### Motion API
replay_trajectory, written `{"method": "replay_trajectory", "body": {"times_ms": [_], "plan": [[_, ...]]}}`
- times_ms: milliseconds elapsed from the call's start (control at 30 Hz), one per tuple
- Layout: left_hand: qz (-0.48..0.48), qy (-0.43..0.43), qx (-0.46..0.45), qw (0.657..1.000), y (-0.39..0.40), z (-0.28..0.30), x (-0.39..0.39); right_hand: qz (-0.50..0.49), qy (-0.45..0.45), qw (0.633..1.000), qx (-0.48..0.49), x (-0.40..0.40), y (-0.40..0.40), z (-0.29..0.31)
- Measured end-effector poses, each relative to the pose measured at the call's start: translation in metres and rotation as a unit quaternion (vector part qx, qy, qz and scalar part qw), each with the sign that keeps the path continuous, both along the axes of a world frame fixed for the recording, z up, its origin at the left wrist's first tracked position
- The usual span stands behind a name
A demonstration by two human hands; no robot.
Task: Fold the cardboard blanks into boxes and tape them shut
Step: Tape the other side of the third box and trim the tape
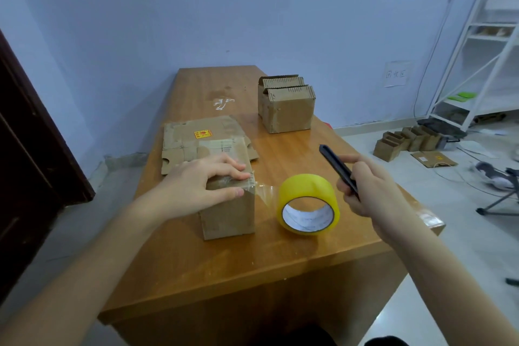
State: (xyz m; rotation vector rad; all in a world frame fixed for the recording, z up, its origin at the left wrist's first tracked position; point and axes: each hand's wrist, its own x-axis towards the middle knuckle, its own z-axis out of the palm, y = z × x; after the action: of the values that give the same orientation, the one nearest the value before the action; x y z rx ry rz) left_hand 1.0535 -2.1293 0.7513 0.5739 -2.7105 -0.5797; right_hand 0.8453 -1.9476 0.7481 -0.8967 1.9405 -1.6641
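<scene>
My left hand [206, 182] covered the near top of the box [229, 213], so I couldn't see the flaps there. My right hand [370, 191] hid the near end of the black cutter [335, 164]. The sticker [203, 134] print on the far blank [196, 137] was too small to read. The shelf [483, 36] ran off the right edge.

No text reads clearly: the flat blank's red-yellow sticker [203, 134] and the wall sheet [396, 74] at two o'clock stay illegible.
</scene>
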Motion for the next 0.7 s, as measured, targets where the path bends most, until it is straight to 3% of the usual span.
{"method": "replay_trajectory", "body": {"times_ms": [100,300,467,700], "plan": [[0.002,0.007,0.004,1.000,0.000,-0.002,0.000,-0.022,0.000,1.000,0.001,-0.023,-0.009,-0.016],[0.000,0.013,0.016,1.000,0.001,-0.001,0.000,-0.085,0.137,0.983,0.084,-0.059,-0.022,-0.055],[-0.003,0.019,0.018,1.000,0.000,-0.002,0.000,-0.142,0.290,0.918,0.231,-0.074,-0.031,-0.077],[-0.001,0.029,0.028,0.999,0.000,-0.003,-0.001,-0.161,0.349,0.848,0.364,-0.080,-0.034,-0.086]]}}
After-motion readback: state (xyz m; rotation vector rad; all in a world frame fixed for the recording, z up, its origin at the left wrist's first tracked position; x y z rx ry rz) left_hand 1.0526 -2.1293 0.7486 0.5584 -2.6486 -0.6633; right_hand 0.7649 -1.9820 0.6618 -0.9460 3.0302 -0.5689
